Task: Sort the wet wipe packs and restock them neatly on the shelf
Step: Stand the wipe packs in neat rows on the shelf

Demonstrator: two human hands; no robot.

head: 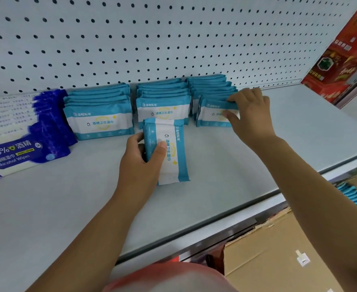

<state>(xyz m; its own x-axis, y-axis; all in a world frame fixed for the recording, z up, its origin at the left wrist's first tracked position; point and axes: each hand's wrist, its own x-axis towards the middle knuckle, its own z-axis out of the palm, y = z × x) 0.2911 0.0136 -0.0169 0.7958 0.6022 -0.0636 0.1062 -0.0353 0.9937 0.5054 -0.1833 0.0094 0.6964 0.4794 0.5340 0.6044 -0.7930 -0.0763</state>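
Teal wet wipe packs [166, 150] sit clamped in the left hand [140, 163], thumb across the white panel, long axis running away from the person, crosswise to the rows behind. Directly beyond stands the middle row [163, 102], just apart. The right hand [249, 114] pinches the front pack [212, 114] of the right row [211, 87]. Turning the held packs a quarter would likely match the shelf [215, 169] rows.

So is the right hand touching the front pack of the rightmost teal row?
Touching. The head view shows the right hand pinching the front pack, fingers on its top edge, thumb on its face.
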